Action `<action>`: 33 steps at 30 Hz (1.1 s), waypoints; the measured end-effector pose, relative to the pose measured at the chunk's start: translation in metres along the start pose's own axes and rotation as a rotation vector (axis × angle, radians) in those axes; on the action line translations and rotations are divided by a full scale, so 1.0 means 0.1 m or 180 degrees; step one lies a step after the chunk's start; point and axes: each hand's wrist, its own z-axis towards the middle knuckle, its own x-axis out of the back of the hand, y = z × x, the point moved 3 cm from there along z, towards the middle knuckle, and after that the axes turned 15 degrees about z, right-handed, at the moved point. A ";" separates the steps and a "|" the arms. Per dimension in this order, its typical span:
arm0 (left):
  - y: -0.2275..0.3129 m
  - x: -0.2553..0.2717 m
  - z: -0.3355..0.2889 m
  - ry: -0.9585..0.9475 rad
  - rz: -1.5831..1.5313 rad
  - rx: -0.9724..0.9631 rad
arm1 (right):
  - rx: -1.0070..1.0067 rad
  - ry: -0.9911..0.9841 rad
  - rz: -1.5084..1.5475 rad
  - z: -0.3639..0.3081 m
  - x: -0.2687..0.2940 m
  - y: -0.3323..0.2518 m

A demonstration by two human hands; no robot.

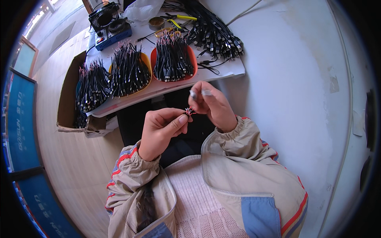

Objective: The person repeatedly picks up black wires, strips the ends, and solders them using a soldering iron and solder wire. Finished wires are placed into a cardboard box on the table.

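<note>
My left hand [166, 123] is closed in a pinch on a small bundle of thin wires [189, 112], red and whitish, whose ends stick up past the thumb and fingertip. The rest of that bundle is hidden by the hand and the dark lap below. Just right of the wire ends, my right hand [214, 104] is curled, its lower fingers close to the red strands. Pale tape wraps its thumb, and a grey band shows at a fingertip. Whether a strand sits between those fingers I cannot make out.
Black cables with metal plugs fill a red bowl [194, 59], a yellow bowl [147, 65] and a cardboard box [67, 95] along the table [234, 70]. A larger cable pile [214, 31], yellow-handled pliers [185, 18], a round tin [156, 22] and a blue-based fan device [113, 39] stand behind.
</note>
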 end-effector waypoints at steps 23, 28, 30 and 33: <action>-0.01 0.00 -0.02 -0.0538 -0.0431 0.0642 | 0.1374 -0.0475 -0.2988 -0.40 0.02 -0.41; 0.04 -0.03 0.03 -0.0655 -0.0273 0.0648 | 0.2046 -0.1055 -0.3400 -0.33 -0.14 -0.45; 0.05 -0.04 0.03 -0.0652 -0.0130 0.0635 | 0.2050 -0.1130 -0.3401 -0.32 -0.13 -0.46; 0.10 -0.07 0.03 -0.0345 0.0605 0.0150 | 0.1990 -0.1201 -0.3272 -0.35 -0.10 -0.45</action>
